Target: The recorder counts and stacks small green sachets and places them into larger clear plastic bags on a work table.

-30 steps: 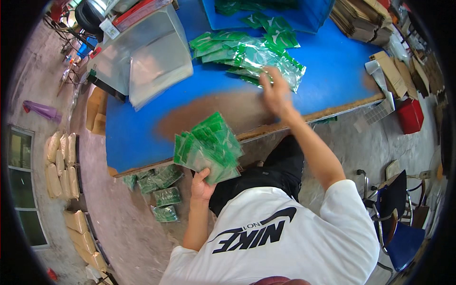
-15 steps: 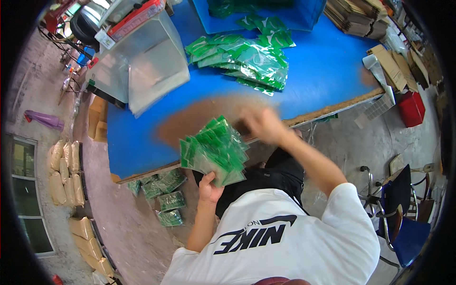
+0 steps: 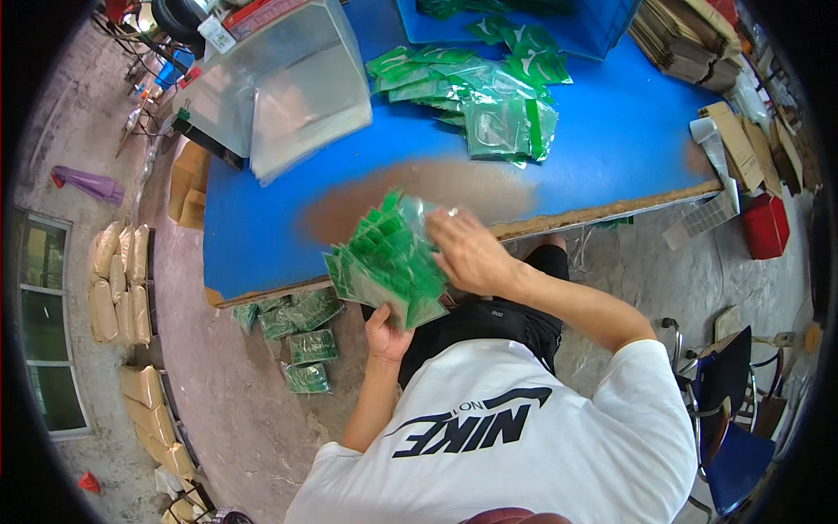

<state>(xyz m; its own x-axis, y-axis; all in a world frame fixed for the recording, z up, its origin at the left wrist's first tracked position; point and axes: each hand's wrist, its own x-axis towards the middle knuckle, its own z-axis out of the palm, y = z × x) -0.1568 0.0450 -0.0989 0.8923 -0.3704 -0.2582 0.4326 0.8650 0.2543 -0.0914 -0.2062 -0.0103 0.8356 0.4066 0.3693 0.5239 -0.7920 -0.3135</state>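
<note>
My left hand (image 3: 388, 336) is closed on the lower end of a fanned stack of flat green packets (image 3: 384, 253) in clear plastic, held in front of the table edge. My right hand (image 3: 471, 253) is at the right side of this stack, its fingers stretched out and slightly blurred, the fingertips at the packets' edge. Whether they touch a packet is hard to see. On the table lies a loose heap of similar green packets (image 3: 428, 83). One clear-and-green packet (image 3: 499, 129) rests flat on its near side.
The blue table (image 3: 602, 148) has a worn brown patch and a rough front edge. Behind the heap stands a blue bin (image 3: 602, 31); to the left, a bin with clear plastic sheets (image 3: 310, 105). Cardboard (image 3: 676, 44) is stacked at right. Green bundles (image 3: 312, 347) lie on the floor; a chair (image 3: 738, 454) stands right.
My right hand has come in toward the held stack, from farther out over the table. A packet now lies flat on the heap's near side. My view has shifted slightly.
</note>
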